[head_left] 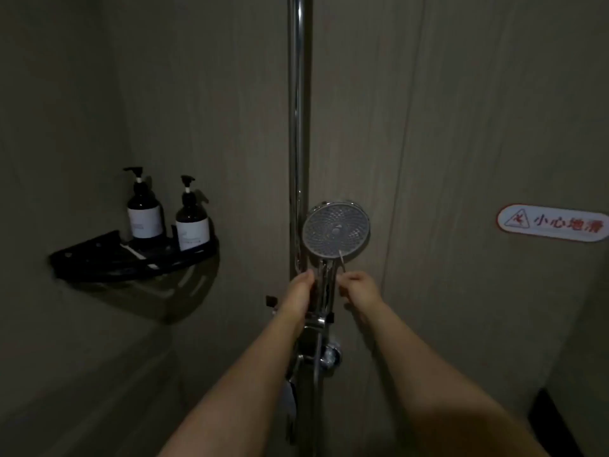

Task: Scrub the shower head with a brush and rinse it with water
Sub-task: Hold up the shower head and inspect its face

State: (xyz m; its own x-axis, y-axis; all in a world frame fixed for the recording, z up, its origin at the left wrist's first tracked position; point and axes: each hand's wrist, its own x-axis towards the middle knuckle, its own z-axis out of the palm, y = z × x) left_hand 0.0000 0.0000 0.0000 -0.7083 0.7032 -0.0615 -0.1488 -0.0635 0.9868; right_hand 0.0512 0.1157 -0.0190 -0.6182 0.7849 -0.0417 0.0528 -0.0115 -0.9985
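A round chrome shower head point(335, 229) faces me, its handle seated in a bracket on the vertical chrome rail point(299, 127). My left hand point(298, 291) grips the handle just below the head. My right hand point(359, 288) pinches a thin brush point(342, 260), whose tip touches the lower right edge of the spray face. The room is dim and the brush shows only as a slim light stem.
A black corner shelf point(99, 258) at the left holds two dark pump bottles point(145, 209). A white slippery-floor sign point(553, 223) is stuck on the right wall. Below the hands are the chrome mixer valve point(329, 356) and the hose.
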